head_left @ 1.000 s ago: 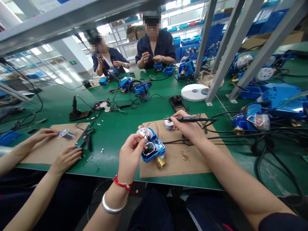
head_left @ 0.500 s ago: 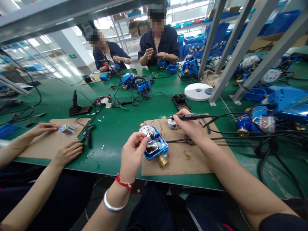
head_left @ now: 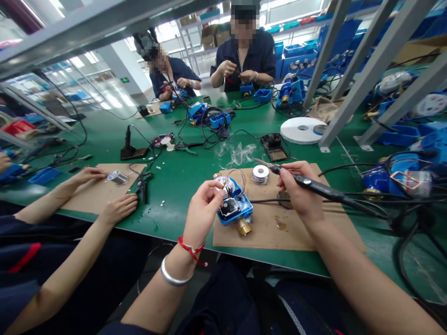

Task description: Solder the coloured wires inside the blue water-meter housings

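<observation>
- The blue meter body lies on the cardboard sheet, just right of my left hand; its long axis slants from the far left brass end to the near right brass fitting.
- My left hand is much the nearer one: its thumb and fingertips are pinched together over the meter's far left part, at the thin wires, though my fingers hide exactly which strands I grip.
- My right hand is closed around the soldering iron, to the right of the meter and apart from it.
- From that grip, the wires lie to the left; the iron's bare tip points left and away from me, clear of them.
- The solder spool sits between my hands, beyond the meter's right side; I cannot tell how high the tip is above it.
</observation>
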